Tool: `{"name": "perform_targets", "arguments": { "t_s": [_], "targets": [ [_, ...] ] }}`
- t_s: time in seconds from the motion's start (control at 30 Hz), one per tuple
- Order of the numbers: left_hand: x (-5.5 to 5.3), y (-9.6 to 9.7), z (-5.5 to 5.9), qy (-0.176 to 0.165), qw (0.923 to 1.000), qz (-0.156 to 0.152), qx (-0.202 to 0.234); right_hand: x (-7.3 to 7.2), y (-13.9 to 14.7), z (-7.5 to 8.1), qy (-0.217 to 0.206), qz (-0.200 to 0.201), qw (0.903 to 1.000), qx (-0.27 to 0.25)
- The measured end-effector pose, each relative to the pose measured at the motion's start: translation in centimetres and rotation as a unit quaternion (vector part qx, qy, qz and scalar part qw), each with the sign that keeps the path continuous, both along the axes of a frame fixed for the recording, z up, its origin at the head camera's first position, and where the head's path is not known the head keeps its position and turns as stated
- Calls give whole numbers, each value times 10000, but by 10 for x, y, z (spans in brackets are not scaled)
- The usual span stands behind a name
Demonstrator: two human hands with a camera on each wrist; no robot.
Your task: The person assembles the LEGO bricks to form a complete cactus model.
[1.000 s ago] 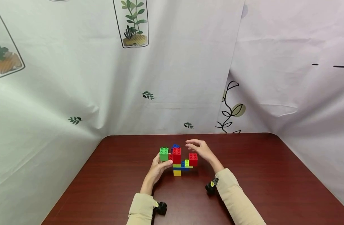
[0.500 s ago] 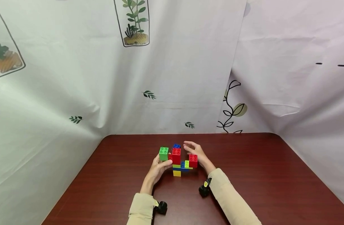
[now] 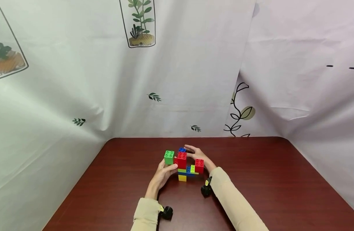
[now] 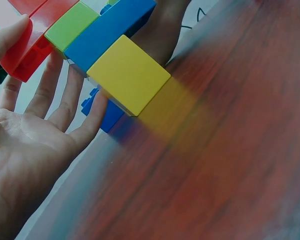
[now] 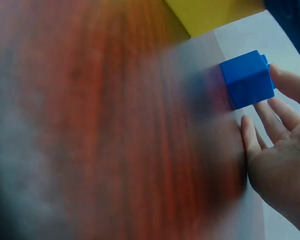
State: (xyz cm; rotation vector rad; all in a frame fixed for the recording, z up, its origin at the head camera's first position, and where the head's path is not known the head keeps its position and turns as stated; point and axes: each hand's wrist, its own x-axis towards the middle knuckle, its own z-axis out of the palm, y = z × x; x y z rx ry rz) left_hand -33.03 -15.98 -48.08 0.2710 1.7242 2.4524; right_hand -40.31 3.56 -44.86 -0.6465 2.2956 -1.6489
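My left hand (image 3: 162, 174) holds a build of toy building blocks, its thumb on the front of a red block (image 3: 181, 160) and its fingers behind. The build has a green block (image 3: 169, 157) at left, another red block (image 3: 199, 166) at right, blue and lime pieces between, and a yellow block (image 4: 129, 75) at the bottom. Behind it a separate blue block (image 5: 247, 80) stands on the table, studs up, partly hidden in the head view. My right hand (image 3: 198, 155) reaches round behind the build, fingers loosely spread, the thumb right at the blue block's studded top.
A dark red-brown wooden table (image 3: 107, 192) lies under both hands. Pale printed cloth (image 3: 188, 80) hangs behind the table and along its sides. A black camera (image 3: 166, 212) is strapped to the left wrist, another camera (image 3: 206, 190) to the right.
My right hand has moved left and in behind the build, up to the separate blue block. The left hand and the build have stayed nearly still.
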Motion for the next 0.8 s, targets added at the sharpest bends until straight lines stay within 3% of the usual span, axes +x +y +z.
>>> {"name": "perform_targets", "arguments": {
  "t_s": [0.1, 0.2, 0.5, 0.67, 0.8],
  "targets": [
    [1, 2, -1, -17, 10000, -44, 66, -9, 0, -11, 386, 187, 9987, 264],
    [3, 3, -3, 29, 9998, -100, 143, -11, 0, -15, 402, 204, 9984, 354],
    [5, 1, -4, 14, 9995, -44, 313, 11, -4, 9, -116, -319, 9989, 312],
    [3, 2, -2, -25, 9995, -102, 281, 10, -3, 8, -347, -848, 9958, -15],
    [-1, 4, -1, -12, 9997, -77, 244, 12, 1, 14, -536, -900, 9940, -318]
  ]
}}
